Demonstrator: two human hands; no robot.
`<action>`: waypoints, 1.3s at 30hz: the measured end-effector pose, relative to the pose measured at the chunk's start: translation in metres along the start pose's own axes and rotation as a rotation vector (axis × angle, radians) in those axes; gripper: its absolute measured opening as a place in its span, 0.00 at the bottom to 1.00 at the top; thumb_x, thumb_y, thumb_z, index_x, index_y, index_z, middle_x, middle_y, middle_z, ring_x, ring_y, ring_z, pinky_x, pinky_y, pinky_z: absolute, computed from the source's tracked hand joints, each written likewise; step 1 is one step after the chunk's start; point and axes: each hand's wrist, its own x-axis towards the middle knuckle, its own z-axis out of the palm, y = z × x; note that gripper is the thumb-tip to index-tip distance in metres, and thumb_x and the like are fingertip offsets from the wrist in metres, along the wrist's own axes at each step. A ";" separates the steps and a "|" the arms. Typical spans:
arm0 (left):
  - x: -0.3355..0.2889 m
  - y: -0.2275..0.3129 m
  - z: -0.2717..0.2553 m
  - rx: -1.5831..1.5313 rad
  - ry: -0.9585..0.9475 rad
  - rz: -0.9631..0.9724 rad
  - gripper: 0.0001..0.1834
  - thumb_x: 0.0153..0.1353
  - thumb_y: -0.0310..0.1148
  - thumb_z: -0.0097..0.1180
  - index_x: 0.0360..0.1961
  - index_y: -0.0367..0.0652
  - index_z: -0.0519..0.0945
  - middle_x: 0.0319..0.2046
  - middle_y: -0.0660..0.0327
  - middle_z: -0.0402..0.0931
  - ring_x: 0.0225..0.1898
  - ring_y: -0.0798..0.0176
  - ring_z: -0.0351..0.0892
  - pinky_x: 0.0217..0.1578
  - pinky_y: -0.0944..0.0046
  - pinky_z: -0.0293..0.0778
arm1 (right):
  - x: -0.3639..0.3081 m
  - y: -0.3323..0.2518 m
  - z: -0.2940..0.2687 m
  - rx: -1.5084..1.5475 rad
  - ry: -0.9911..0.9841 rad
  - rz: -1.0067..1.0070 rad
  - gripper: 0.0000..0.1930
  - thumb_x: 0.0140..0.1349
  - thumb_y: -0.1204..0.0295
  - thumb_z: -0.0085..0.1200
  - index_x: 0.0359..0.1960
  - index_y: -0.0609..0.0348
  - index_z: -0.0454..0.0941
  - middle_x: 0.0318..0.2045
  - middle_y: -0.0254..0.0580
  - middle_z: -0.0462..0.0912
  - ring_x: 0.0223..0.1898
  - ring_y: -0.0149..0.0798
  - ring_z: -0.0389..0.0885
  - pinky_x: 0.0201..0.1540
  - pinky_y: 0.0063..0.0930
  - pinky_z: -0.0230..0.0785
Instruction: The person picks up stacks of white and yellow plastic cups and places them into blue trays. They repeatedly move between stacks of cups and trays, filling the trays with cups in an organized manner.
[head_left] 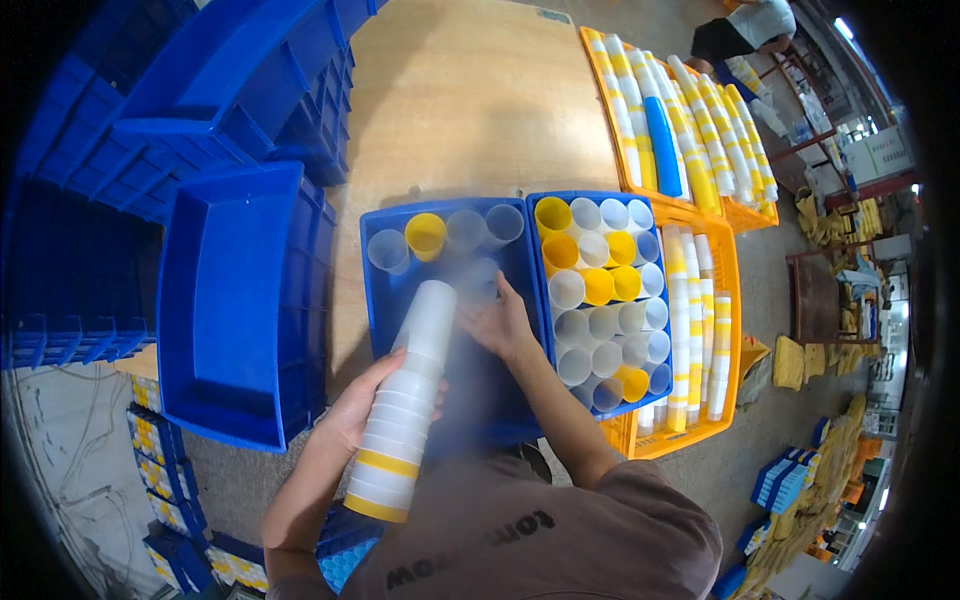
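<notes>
**Inspector:** Your left hand (365, 400) is closed round a cup stack (405, 400), tilted over the near edge of the middle crate (375, 300).

**Operator:** And my right?

**Inspector:** Your right hand (500, 325) is inside that crate, fingers curled at a clear cup (480, 280); grip unclear. The full crate (655, 395) sits just beside.

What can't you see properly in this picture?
- Right hand: its fingertips blur inside the half-filled bin, so a cup in them cannot be told.
- Cup stack in the left hand: the fingers behind it are hidden.
- Bin floor: hidden by the forearm and chest.
- Shelves at the right rim: too small and bent by the fisheye.
- Another person at the top edge: cut off.
</notes>
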 end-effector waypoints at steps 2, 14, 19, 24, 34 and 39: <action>0.008 0.000 -0.003 0.088 0.016 -0.049 0.28 0.71 0.47 0.53 0.61 0.37 0.68 0.44 0.47 0.81 0.40 0.54 0.85 0.41 0.56 0.84 | -0.007 0.007 0.001 -0.821 -0.424 -0.411 0.23 0.73 0.53 0.47 0.56 0.61 0.71 0.48 0.51 0.80 0.55 0.47 0.78 0.59 0.42 0.71; -0.001 0.001 -0.014 0.471 0.219 -0.018 0.35 0.67 0.56 0.57 0.60 0.35 0.68 0.42 0.47 0.81 0.40 0.55 0.86 0.40 0.55 0.85 | -0.003 0.035 0.004 -0.287 -0.356 0.329 0.26 0.72 0.50 0.49 0.57 0.60 0.69 0.50 0.47 0.80 0.54 0.47 0.79 0.60 0.43 0.70; -0.006 0.008 -0.018 0.719 0.377 -0.022 0.33 0.66 0.54 0.58 0.57 0.35 0.70 0.40 0.49 0.82 0.39 0.55 0.86 0.36 0.54 0.85 | 0.021 0.053 0.009 -0.576 -0.301 -0.011 0.28 0.70 0.47 0.51 0.57 0.60 0.68 0.49 0.48 0.80 0.52 0.46 0.79 0.59 0.44 0.70; -0.019 0.004 -0.027 0.259 0.119 -0.025 0.36 0.64 0.51 0.61 0.61 0.33 0.68 0.42 0.47 0.82 0.40 0.53 0.86 0.40 0.55 0.85 | 0.005 0.065 0.002 -0.269 -0.394 0.269 0.28 0.71 0.48 0.50 0.57 0.60 0.68 0.48 0.47 0.80 0.51 0.44 0.79 0.58 0.42 0.71; -0.045 -0.014 -0.059 0.674 0.217 -0.085 0.38 0.65 0.49 0.61 0.64 0.33 0.63 0.47 0.47 0.78 0.45 0.53 0.83 0.45 0.56 0.81 | 0.002 0.076 0.003 -0.531 -0.155 0.072 0.27 0.72 0.46 0.46 0.52 0.62 0.70 0.41 0.50 0.81 0.45 0.48 0.81 0.54 0.46 0.74; -0.055 -0.017 -0.055 0.255 0.012 0.011 0.30 0.68 0.44 0.56 0.61 0.32 0.68 0.46 0.45 0.81 0.42 0.50 0.84 0.44 0.55 0.82 | -0.031 0.082 0.015 -0.126 -0.498 0.237 0.27 0.75 0.50 0.44 0.55 0.66 0.72 0.47 0.49 0.81 0.51 0.43 0.80 0.60 0.37 0.69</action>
